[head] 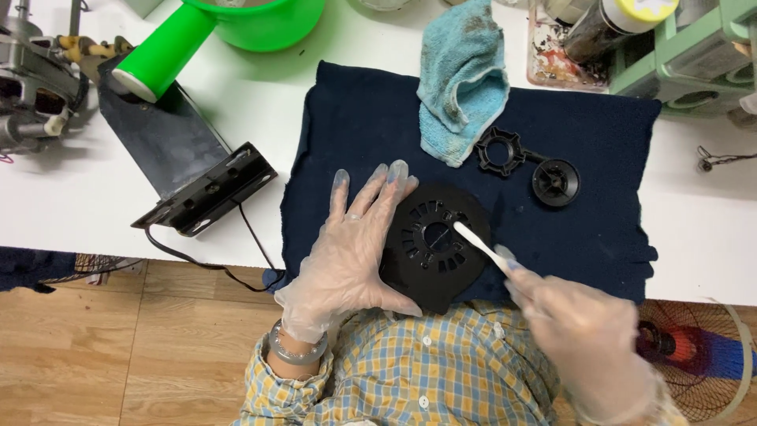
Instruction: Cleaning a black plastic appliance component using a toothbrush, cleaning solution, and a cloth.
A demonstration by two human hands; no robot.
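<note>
Pinched in the gloved right hand (579, 327) is a thin white stick-like tool (479, 241), its tip resting at the centre hole of a round black slotted plastic disc (434, 244); the hand is blurred, so how its fingers wrap the tool is hard to make out. Spread flat, the gloved left hand (351, 252) presses its fingers on the disc's left edge, holding nothing.

That disc lies on a dark navy cloth mat (599, 150), at the mat's near edge. Its lower rim is hidden by a plaid shirt (426, 371). Up and right of the disc lie a black ring-shaped plastic nut (500, 151) and a small black round cap (556, 182), close together. A crumpled light blue rag (461, 79) sits above the disc on the mat's far edge. Well left of the mat a black metal bracket (206, 189) lies on the white table (79, 213), and a green plastic scoop (229, 28) is cut off at the top.
</note>
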